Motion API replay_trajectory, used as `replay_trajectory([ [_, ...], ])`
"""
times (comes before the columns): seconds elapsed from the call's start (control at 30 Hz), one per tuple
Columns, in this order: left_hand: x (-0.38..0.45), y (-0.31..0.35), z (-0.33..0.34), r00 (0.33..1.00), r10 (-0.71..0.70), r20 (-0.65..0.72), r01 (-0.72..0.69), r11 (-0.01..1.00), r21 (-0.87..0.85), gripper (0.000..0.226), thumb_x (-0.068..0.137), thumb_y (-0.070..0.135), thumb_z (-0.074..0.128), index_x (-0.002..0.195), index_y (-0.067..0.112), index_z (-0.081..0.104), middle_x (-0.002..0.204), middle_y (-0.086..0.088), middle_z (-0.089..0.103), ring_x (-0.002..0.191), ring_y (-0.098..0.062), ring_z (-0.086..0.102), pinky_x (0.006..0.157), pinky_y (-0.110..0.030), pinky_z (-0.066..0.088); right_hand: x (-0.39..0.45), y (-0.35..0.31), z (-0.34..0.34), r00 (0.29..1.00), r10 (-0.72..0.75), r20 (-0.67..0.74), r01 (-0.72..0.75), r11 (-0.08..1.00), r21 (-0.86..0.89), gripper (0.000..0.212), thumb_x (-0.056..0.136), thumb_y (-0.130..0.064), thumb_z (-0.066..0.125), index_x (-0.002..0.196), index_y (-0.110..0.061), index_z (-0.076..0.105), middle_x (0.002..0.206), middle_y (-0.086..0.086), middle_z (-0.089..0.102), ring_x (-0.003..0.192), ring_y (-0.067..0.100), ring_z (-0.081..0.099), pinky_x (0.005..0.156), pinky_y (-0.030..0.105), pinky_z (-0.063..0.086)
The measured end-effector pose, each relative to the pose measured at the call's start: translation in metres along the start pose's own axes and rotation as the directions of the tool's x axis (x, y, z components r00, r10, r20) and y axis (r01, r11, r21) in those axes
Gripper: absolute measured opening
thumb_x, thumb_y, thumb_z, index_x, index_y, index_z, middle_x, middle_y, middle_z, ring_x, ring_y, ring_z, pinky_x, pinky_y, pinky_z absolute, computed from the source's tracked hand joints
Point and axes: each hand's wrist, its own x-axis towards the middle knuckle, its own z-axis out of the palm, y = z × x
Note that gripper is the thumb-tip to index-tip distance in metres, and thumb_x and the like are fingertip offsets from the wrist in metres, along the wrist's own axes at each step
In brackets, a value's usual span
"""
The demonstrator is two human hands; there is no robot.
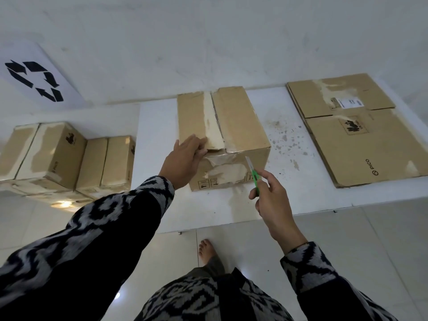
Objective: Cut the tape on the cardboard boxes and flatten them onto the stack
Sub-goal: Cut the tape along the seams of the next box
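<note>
A closed cardboard box (238, 126) stands on the white table (301, 195), its top seam covered with pale tape. My left hand (185, 158) rests on the near left top corner, fingers laid over the edge by the seam. My right hand (271, 198) grips a green utility knife (254, 176) with its blade out, just in front of the box's near right face and apart from it. A stack of flattened boxes (356, 133) lies on the table to the right.
Several taped boxes (58, 156) stand at the left, lower than the table. A white sheet with a recycling sign (34, 79) hangs on the wall at the upper left. A bare foot (207, 251) stands on the tiled floor below the table's edge.
</note>
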Motion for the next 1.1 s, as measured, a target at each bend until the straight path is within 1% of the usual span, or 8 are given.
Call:
replay_trajectory([
  [0.07, 0.010, 0.001, -0.005, 0.997, -0.004, -0.075, 0.004, 1.000, -0.002, 0.005, 0.105, 0.032, 0.041, 0.105, 0.028, 0.043, 0.130, 0.008, 0.060, 0.121, -0.015, 0.056, 0.102, -0.044, 0.044, 0.001, -0.011, 0.000, 1.000, -0.027, 0.002, 0.027, 1.000, -0.001, 0.032, 0.103, -0.024, 0.040, 0.123, -0.043, 0.056, 0.065, -0.007, 0.063, 0.046, 0.009, 0.038, 0.049, 0.028, 0.036],
  [0.1, 0.014, 0.002, -0.008, 0.996, -0.003, -0.093, 0.003, 1.000, -0.006, 0.002, 0.104, 0.034, 0.042, 0.102, 0.033, 0.042, 0.130, 0.010, 0.061, 0.117, -0.015, 0.058, 0.092, -0.040, 0.049, 0.002, -0.016, 0.000, 0.999, -0.038, 0.003, 0.038, 0.999, 0.004, 0.031, 0.104, -0.025, 0.040, 0.123, -0.043, 0.056, 0.066, -0.007, 0.063, 0.046, 0.008, 0.039, 0.049, 0.027, 0.036],
  [0.17, 0.022, 0.004, -0.014, 0.994, -0.011, -0.107, 0.011, 1.000, -0.005, 0.009, 0.104, 0.034, 0.042, 0.097, 0.039, 0.038, 0.130, 0.014, 0.061, 0.113, -0.012, 0.059, 0.082, -0.033, 0.048, 0.004, -0.028, -0.001, 0.998, -0.061, 0.002, 0.061, 0.998, 0.018, 0.030, 0.105, -0.026, 0.039, 0.125, -0.041, 0.055, 0.067, -0.008, 0.063, 0.046, 0.008, 0.039, 0.048, 0.025, 0.036],
  [0.3, 0.032, 0.008, -0.026, 0.992, -0.021, -0.121, 0.026, 0.999, 0.042, 0.009, 0.104, 0.036, 0.041, 0.096, 0.038, 0.037, 0.129, 0.018, 0.061, 0.101, -0.010, 0.061, 0.073, -0.027, 0.040, 0.012, -0.048, 0.000, 0.995, -0.094, 0.016, 0.093, 0.996, 0.014, 0.032, 0.105, -0.024, 0.038, 0.130, -0.038, 0.052, 0.066, -0.011, 0.064, 0.044, 0.006, 0.040, 0.046, 0.021, 0.036],
  [0.43, 0.038, 0.011, -0.033, 0.991, -0.026, -0.131, 0.037, 0.996, 0.081, 0.009, 0.105, 0.035, 0.040, 0.102, 0.027, 0.044, 0.126, 0.017, 0.063, 0.082, -0.007, 0.051, 0.070, -0.026, 0.036, 0.021, -0.059, 0.003, 0.996, -0.086, 0.004, 0.086, 0.996, -0.005, 0.034, 0.105, -0.024, 0.037, 0.133, -0.035, 0.052, 0.070, -0.008, 0.065, 0.043, 0.004, 0.039, 0.045, 0.022, 0.036],
  [0.6, 0.041, 0.011, -0.035, 0.990, -0.022, -0.141, 0.037, 0.994, 0.100, 0.015, 0.105, 0.036, 0.041, 0.106, 0.023, 0.048, 0.116, 0.016, 0.065, 0.076, -0.009, 0.048, 0.065, -0.026, 0.034, 0.025, -0.062, 0.007, 0.998, -0.063, -0.018, 0.063, 0.998, -0.010, 0.035, 0.104, -0.023, 0.037, 0.134, -0.035, 0.051, 0.071, -0.007, 0.066, 0.045, 0.006, 0.041, 0.047, 0.024, 0.036],
  [0.77, 0.042, 0.007, -0.034, 0.991, -0.009, -0.131, 0.024, 0.994, 0.111, 0.013, 0.104, 0.039, 0.040, 0.104, 0.026, 0.045, 0.124, 0.017, 0.064, 0.088, -0.017, 0.062, 0.069, -0.027, 0.039, 0.025, -0.064, 0.009, 0.998, -0.056, -0.035, 0.056, 0.998, -0.003, 0.035, 0.104, -0.024, 0.037, 0.133, -0.036, 0.052, 0.073, -0.006, 0.066, 0.046, 0.006, 0.042, 0.048, 0.024, 0.036],
  [1.1, 0.042, 0.004, -0.035, 0.993, 0.007, -0.121, 0.008, 0.992, 0.124, 0.015, 0.104, 0.040, 0.039, 0.104, 0.026, 0.044, 0.128, 0.017, 0.063, 0.097, -0.017, 0.064, 0.072, -0.030, 0.045, 0.026, -0.065, 0.010, 0.997, -0.039, -0.074, 0.038, 0.999, -0.017, 0.033, 0.104, -0.025, 0.037, 0.131, -0.038, 0.052, 0.077, -0.004, 0.068, 0.050, 0.006, 0.044, 0.049, 0.025, 0.035],
])
